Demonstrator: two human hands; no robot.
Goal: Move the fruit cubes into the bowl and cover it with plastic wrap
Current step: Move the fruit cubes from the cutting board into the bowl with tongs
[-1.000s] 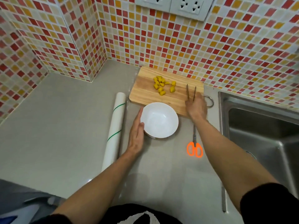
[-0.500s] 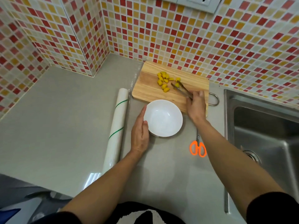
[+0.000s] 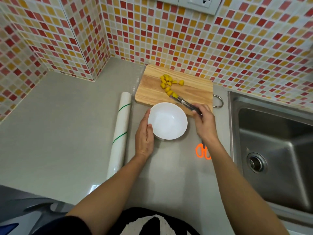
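Roughly a dozen small yellow fruit cubes (image 3: 166,82) sit in a loose cluster on the pale wooden cutting board (image 3: 191,92) against the tiled wall, and none are in the round white ceramic bowl (image 3: 167,120) yet — so I'd call this the very first transfer. My right hand (image 3: 204,121) has its fingers curled round the handle end of a pair of slim metal tongs (image 3: 185,104), and the tips look closed on one cube (image 3: 174,95) at the near edge of the pile, just beside the bowl's far rim. Whether that cube is lifted or on the board, I can't tell from here. My left hand (image 3: 144,134) is flat against the bowl's left side, fingers straight and together, steadying it rather than gripping.

Next move, I reckon: carry that cube the short hop over the rim, ease off the squeeze, then go back for the rest. The wrap comes later — the long white roll of plastic wrap with green stripes (image 3: 120,133) lies on the grey counter (image 3: 59,124) left of the bowl, and orange-handled scissors (image 3: 201,152) peek out beside my right wrist.
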